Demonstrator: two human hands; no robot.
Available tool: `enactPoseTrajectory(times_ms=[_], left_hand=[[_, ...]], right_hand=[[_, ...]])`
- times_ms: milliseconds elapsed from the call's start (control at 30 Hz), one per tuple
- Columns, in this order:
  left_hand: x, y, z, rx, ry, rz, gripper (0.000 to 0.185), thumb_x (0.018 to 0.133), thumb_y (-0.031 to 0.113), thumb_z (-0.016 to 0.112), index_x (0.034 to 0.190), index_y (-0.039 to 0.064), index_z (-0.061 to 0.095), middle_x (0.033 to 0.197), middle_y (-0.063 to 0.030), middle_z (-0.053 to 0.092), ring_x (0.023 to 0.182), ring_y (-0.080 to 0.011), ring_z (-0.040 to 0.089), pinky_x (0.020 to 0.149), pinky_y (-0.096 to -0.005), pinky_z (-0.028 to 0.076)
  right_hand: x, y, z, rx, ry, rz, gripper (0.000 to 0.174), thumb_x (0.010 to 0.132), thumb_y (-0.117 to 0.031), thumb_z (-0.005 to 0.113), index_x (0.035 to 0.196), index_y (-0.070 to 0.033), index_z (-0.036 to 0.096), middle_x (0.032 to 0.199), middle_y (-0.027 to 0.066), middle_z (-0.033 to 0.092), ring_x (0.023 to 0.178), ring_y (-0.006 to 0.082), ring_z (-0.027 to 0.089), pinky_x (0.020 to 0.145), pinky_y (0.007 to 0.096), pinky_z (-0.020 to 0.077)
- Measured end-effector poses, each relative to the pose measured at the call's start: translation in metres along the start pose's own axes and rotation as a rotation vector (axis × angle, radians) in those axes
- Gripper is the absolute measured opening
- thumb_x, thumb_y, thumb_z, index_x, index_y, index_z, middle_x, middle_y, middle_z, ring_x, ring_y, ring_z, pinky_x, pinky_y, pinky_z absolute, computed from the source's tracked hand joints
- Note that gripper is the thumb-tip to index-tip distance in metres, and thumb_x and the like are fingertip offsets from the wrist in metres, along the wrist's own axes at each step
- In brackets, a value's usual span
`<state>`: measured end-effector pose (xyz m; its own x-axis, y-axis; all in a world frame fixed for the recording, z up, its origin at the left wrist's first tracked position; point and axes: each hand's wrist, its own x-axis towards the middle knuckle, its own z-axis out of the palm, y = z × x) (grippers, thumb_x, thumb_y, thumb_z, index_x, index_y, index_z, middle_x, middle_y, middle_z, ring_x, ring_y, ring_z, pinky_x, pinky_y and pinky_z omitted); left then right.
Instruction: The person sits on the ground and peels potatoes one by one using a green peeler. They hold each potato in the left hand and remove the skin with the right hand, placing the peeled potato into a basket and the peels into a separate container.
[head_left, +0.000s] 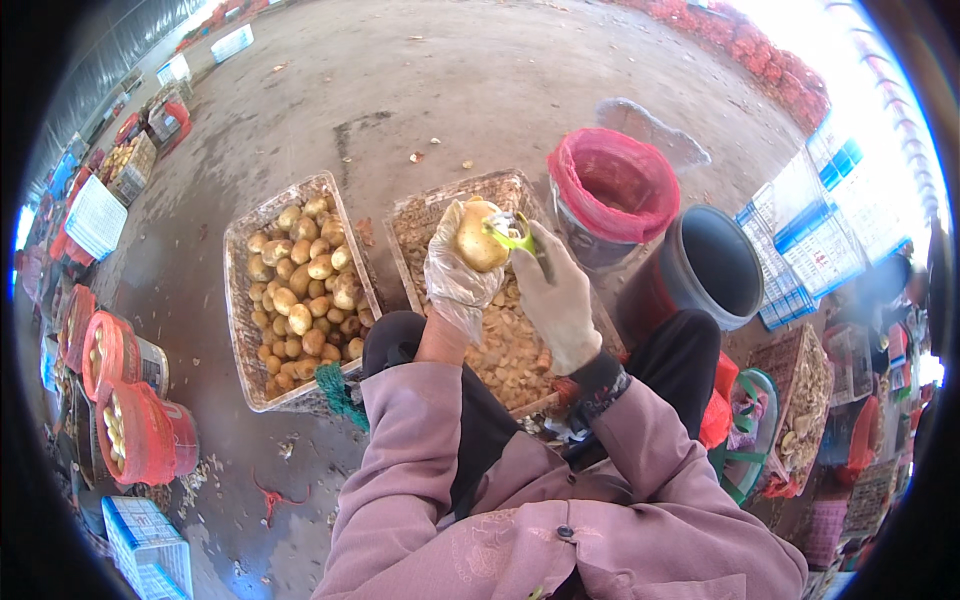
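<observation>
In a clear plastic glove, my left hand (459, 281) holds a large potato (478, 238) partly peeled at its top. My right hand (553, 300), in a pale work glove, grips a green peeler (517, 238) whose head touches the potato's right side. Beneath both hands lies a plastic crate (517, 180) with many peelings (504, 352) in it. To the left of it stands a second crate (234, 300) filled with unpeeled potatoes (300, 281).
A bucket lined with pink mesh (559, 169) and a dark bin (645, 277) stand at the right, near stacked white and blue crates (817, 232). Red mesh-covered buckets (142, 435) are at the left. Another crate (817, 405) of scraps sits far right.
</observation>
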<state>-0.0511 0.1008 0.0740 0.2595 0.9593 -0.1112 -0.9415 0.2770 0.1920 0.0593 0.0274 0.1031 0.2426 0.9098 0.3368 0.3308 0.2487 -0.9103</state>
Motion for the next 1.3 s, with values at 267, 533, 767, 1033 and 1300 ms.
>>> enactPoseTrajectory(times_ms=[267, 533, 767, 1033, 1300], left_hand=[[-0.002, 0.001, -0.003, 0.039, -0.024, 0.017, 0.026, 0.087, 0.027, 0.067, 0.103, 0.007, 0.063, 0.094, -0.0075, 0.066, 0.087, -0.0235, 0.064, 0.079, -0.0396, 0.054], [0.002, 0.015, 0.002, 0.059, 0.105, 0.058, 0.044, 0.087, 0.045, 0.063, 0.106, 0.006, 0.061, 0.095, -0.0132, 0.064, 0.087, -0.0309, 0.062, 0.071, -0.0410, 0.057], [0.003, 0.018, 0.006, -0.173, 0.118, 0.005, 0.043, 0.088, 0.043, 0.059, 0.106, 0.004, 0.061, 0.103, -0.0172, 0.062, 0.093, -0.0327, 0.060, 0.077, -0.0435, 0.056], [-0.001, 0.017, -0.005, 0.015, -0.083, 0.006, 0.047, 0.086, 0.046, 0.060, 0.109, 0.005, 0.060, 0.099, -0.0147, 0.063, 0.093, -0.0326, 0.060, 0.078, -0.0441, 0.054], [0.001, 0.025, -0.003, -0.104, 0.064, 0.098, 0.045, 0.084, 0.046, 0.063, 0.103, 0.005, 0.062, 0.092, -0.0156, 0.064, 0.084, -0.0329, 0.062, 0.083, -0.0485, 0.055]], right_hand=[[-0.013, 0.009, 0.013, -0.087, 0.025, -0.151, 0.048, 0.091, -0.018, 0.064, 0.132, 0.002, 0.049, 0.098, 0.0253, 0.067, 0.089, 0.0278, 0.070, 0.074, 0.0332, 0.0539], [-0.052, 0.036, 0.010, -0.068, -0.113, 0.057, 0.045, 0.091, -0.020, 0.064, 0.131, -0.002, 0.052, 0.079, 0.0138, 0.064, 0.063, 0.0131, 0.060, 0.060, 0.0299, 0.0505], [-0.060, 0.040, -0.014, 0.291, -0.174, 0.690, 0.042, 0.095, -0.023, 0.059, 0.132, -0.005, 0.052, 0.069, -0.0031, 0.050, 0.050, 0.0036, 0.041, 0.043, 0.0195, 0.0323], [-0.021, -0.020, 0.006, 0.542, -0.087, 0.464, 0.041, 0.096, -0.015, 0.057, 0.134, -0.002, 0.048, 0.081, -0.0053, 0.053, 0.060, 0.0009, 0.044, 0.051, 0.0176, 0.0363], [-0.052, 0.046, 0.042, 0.239, -0.136, 0.310, 0.043, 0.097, -0.018, 0.056, 0.137, -0.002, 0.047, 0.079, -0.0036, 0.054, 0.060, 0.0027, 0.046, 0.053, 0.0190, 0.0384]])
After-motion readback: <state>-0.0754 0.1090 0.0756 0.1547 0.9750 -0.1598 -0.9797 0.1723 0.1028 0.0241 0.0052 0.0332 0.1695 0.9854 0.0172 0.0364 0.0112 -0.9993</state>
